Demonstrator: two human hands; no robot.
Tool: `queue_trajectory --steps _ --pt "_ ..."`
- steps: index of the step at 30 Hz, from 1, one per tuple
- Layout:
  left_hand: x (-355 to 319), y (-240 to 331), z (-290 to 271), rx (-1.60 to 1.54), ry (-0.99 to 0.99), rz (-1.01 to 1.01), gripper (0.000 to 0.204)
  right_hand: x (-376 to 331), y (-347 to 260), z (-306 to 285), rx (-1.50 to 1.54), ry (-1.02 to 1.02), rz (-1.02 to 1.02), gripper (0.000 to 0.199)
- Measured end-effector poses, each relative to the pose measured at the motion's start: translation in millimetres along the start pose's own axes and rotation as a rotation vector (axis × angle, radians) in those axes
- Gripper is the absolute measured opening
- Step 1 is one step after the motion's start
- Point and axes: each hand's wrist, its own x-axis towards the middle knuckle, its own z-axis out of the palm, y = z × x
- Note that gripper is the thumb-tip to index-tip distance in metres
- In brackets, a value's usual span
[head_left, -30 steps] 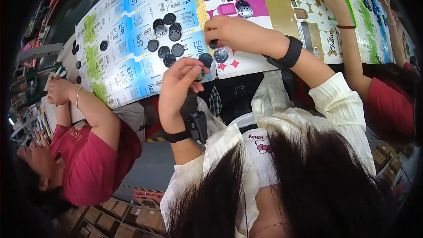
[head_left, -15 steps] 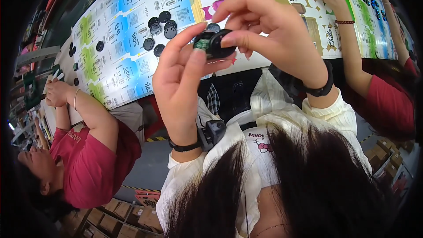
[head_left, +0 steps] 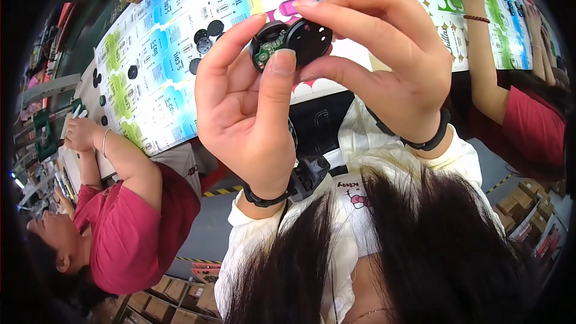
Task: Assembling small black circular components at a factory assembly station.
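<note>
My left hand point(head_left: 246, 111) is closed on a small round black housing with a green circuit board point(head_left: 261, 55) showing inside, its thumb resting by the board. In my right hand point(head_left: 393, 54), the index finger and thumb grip the rim of a shiny black round cover point(head_left: 307, 42). The cover is tilted against the housing's right side, leaving the board exposed on the left. Whether the two parts are joined there, I cannot tell. Both hands hold the parts up above the table's near edge.
Printed sheets in blue, green and magenta cover the table point(head_left: 157, 63). Several loose black round parts point(head_left: 204, 43) lie beyond my left hand. A co-worker in red point(head_left: 135, 228) is at the left; another person's arm point(head_left: 483, 72) reaches over the table at the right.
Both hands have shifted slightly, my left hand to the left. The cover has turned to show more of its glossy face, and my right fingers now pinch its rim from above and below.
</note>
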Motion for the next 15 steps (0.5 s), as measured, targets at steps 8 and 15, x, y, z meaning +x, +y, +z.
queue_trajectory --steps 8,15 --pt "4.7 1.0 -4.8 -0.298 -0.162 -0.166 0.033 -4.2 2.0 1.3 -0.012 -0.016 0.118 0.044" --pt "6.6 -1.9 -11.9 -0.301 -0.281 -0.292 0.043 -3.0 4.1 -12.9 0.052 -0.063 0.066 0.044"
